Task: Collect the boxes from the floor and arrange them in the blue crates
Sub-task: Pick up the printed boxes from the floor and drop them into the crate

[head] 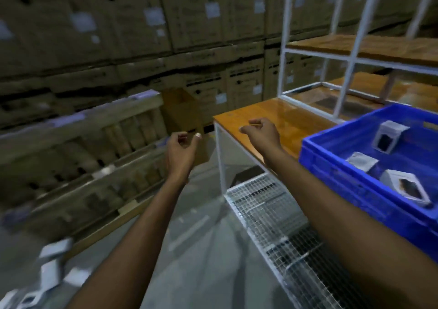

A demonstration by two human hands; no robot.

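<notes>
Nothing is held: the fingers of the left hand [181, 151] and the right hand [260, 131] are loosely curled and empty. The boxes [51, 273] are seen blurred on the floor [201, 249], low to the left and nearer the left hand. The crate [336, 166], with three more inside, is placed to the right.

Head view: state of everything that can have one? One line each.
Left hand, empty, fingers loosely curled.
Right hand, empty, fingers loosely curled, over the wooden-topped white-frame table.
Blue plastic crate, on the table, open-topped, partly filled.
Small white boxes in the crate, three, lying loose and tilted.
Small white boxes on the floor, scattered, not yet collected, blurred.
</notes>
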